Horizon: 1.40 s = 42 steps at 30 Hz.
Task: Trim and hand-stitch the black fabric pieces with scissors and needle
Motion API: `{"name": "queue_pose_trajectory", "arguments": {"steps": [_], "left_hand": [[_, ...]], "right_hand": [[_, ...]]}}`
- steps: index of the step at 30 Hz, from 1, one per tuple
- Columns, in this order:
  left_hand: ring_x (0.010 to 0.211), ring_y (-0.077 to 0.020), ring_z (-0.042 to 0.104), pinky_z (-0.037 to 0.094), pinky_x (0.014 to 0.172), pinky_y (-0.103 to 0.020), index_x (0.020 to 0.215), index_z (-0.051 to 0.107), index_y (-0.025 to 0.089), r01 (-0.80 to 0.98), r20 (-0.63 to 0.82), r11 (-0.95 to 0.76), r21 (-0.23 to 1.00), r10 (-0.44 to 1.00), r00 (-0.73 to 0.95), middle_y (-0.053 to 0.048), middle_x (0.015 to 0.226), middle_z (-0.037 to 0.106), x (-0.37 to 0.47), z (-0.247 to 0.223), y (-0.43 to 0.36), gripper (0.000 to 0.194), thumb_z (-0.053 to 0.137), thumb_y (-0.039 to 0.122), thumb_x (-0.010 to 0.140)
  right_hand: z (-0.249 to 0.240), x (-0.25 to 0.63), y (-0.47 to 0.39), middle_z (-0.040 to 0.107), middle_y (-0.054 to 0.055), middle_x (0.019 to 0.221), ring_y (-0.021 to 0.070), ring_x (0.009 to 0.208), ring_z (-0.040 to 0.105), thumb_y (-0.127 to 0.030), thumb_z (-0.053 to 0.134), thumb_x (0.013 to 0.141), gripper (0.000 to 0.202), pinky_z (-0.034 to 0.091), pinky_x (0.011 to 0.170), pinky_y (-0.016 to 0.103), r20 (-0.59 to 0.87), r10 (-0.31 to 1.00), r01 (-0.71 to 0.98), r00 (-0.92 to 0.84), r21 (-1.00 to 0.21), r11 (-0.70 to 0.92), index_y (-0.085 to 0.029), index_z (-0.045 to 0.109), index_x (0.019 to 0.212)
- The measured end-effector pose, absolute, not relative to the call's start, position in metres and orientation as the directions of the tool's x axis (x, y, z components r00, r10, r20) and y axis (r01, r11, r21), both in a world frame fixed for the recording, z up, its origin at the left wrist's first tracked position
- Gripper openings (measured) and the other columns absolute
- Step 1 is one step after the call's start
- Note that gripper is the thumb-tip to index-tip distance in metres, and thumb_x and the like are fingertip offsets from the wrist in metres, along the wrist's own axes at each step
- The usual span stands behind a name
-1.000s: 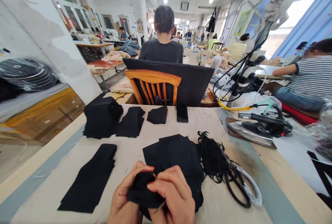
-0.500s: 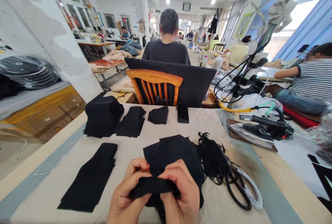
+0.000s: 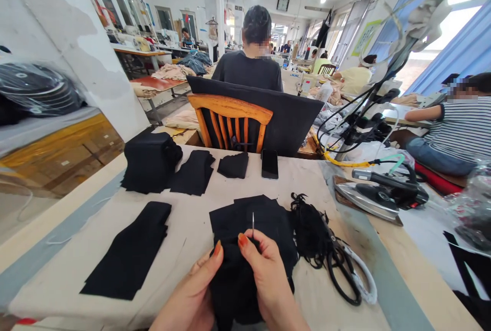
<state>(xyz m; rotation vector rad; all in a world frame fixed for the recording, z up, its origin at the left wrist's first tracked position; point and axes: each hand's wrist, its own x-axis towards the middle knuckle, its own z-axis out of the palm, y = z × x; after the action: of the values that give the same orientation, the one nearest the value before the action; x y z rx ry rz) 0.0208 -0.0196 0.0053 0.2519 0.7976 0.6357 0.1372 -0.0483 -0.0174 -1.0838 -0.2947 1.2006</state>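
Observation:
My left hand (image 3: 197,287) is closed on a black fabric piece (image 3: 232,290), thumb on top and fingers behind it. My right hand (image 3: 272,274) pinches the same piece at its upper right edge. A thin pointed metal tip (image 3: 253,222) sticks up by the right fingertips; the rest of that tool is hidden, so its kind is unclear. The held fabric covers part of a stack of black fabric pieces (image 3: 257,213). To the right lie a heap of black fabric scraps (image 3: 310,234) and large scissors (image 3: 343,269) with one handle wrapped in white.
On the cloth-covered table (image 3: 184,264) are a cut fabric stack (image 3: 128,251), a tall folded stack (image 3: 149,162), smaller piles and a phone (image 3: 269,163). An iron (image 3: 378,195) rests at the right. A wooden chair (image 3: 230,111) and a seated person (image 3: 249,65) are beyond.
My hands have turned the fabric from a folded, bunched edge to hang downward, thumbs now on its face. A metal tip now shows at the right fingers. The view has shifted slightly.

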Motion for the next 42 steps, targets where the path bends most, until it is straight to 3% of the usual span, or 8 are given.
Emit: {"name": "queue_pose_trajectory", "arguments": {"steps": [4,15,21,24,29,36,40,42], "left_hand": [[0.096,-0.0256,0.069,0.054,0.084,-0.035,0.096,0.074,0.023,-0.429,-0.555,0.828,0.361,0.56,0.615,-0.004,0.09,0.077,0.019,0.002,-0.019,0.024,0.075,0.034,0.076],[0.095,-0.0276,0.07,0.054,0.085,-0.041,0.109,0.069,0.019,-0.459,-0.663,0.841,0.285,0.519,0.539,-0.009,0.098,0.076,0.024,-0.001,-0.02,0.031,0.061,0.038,0.087],[0.096,-0.027,0.07,0.051,0.092,-0.041,0.107,0.07,0.018,-0.449,-0.673,0.823,0.348,0.553,0.492,-0.007,0.1,0.077,0.02,-0.003,-0.02,0.024,0.068,0.02,0.083],[0.1,-0.0272,0.069,0.05,0.095,-0.039,0.103,0.072,0.019,-0.46,-0.613,0.833,0.307,0.543,0.575,-0.006,0.099,0.077,0.015,-0.004,-0.02,0.027,0.073,0.012,0.077],[0.105,-0.0268,0.067,0.048,0.098,-0.039,0.109,0.07,0.018,-0.514,-0.615,0.828,0.225,0.529,0.585,-0.006,0.101,0.077,0.02,-0.003,-0.019,0.026,0.068,0.018,0.083],[0.099,-0.0265,0.069,0.05,0.094,-0.042,0.102,0.071,0.018,-0.483,-0.64,0.802,0.352,0.583,0.5,-0.007,0.099,0.077,0.024,-0.007,-0.019,0.017,0.065,0.02,0.086],[0.093,-0.0264,0.071,0.053,0.087,-0.037,0.084,0.074,0.018,-0.461,-0.636,0.802,0.38,0.588,0.5,-0.005,0.088,0.078,0.02,-0.006,-0.018,0.007,0.073,0.015,0.077],[0.089,-0.026,0.071,0.054,0.079,-0.033,0.081,0.074,0.018,-0.431,-0.622,0.807,0.405,0.588,0.517,-0.004,0.086,0.077,0.018,-0.004,-0.017,0.011,0.078,0.016,0.071]], "right_hand": [[-0.014,0.14,-0.047,0.048,-0.007,0.056,0.007,0.054,0.038,-0.041,0.083,0.062,0.031,0.033,0.051,0.018,-0.309,0.867,-0.578,0.392,-0.816,-0.03,-0.017,0.064,0.064],[-0.014,0.139,-0.05,0.053,-0.005,0.059,0.0081,0.057,0.042,-0.031,0.08,0.063,0.021,0.037,0.055,0.018,-0.378,0.867,-0.653,0.323,-0.753,-0.085,-0.017,0.067,0.07],[-0.018,0.141,-0.049,0.049,-0.006,0.06,0.0082,0.059,0.037,-0.033,0.079,0.065,0.024,0.033,0.055,0.018,-0.376,0.864,-0.62,0.335,-0.778,-0.099,-0.018,0.061,0.067],[-0.016,0.142,-0.049,0.045,-0.006,0.06,0.0084,0.059,0.034,-0.034,0.076,0.069,0.025,0.03,0.054,0.019,-0.319,0.895,-0.579,0.314,-0.811,-0.086,-0.018,0.058,0.065],[-0.016,0.145,-0.049,0.036,-0.007,0.057,0.0084,0.057,0.026,-0.036,0.071,0.074,0.03,0.025,0.052,0.02,-0.26,0.902,-0.492,0.344,-0.869,-0.063,-0.018,0.051,0.061],[-0.022,0.141,-0.048,0.041,-0.006,0.059,0.0086,0.058,0.031,-0.034,0.073,0.072,0.026,0.029,0.053,0.019,-0.295,0.895,-0.558,0.335,-0.827,-0.064,-0.018,0.055,0.063],[-0.021,0.14,-0.05,0.042,-0.006,0.059,0.0081,0.058,0.032,-0.034,0.074,0.072,0.025,0.031,0.054,0.019,-0.303,0.904,-0.592,0.301,-0.802,-0.072,-0.018,0.056,0.065],[-0.02,0.141,-0.051,0.043,-0.007,0.059,0.0078,0.057,0.032,-0.033,0.075,0.072,0.025,0.03,0.053,0.019,-0.306,0.905,-0.594,0.295,-0.801,-0.077,-0.018,0.056,0.067]]}}
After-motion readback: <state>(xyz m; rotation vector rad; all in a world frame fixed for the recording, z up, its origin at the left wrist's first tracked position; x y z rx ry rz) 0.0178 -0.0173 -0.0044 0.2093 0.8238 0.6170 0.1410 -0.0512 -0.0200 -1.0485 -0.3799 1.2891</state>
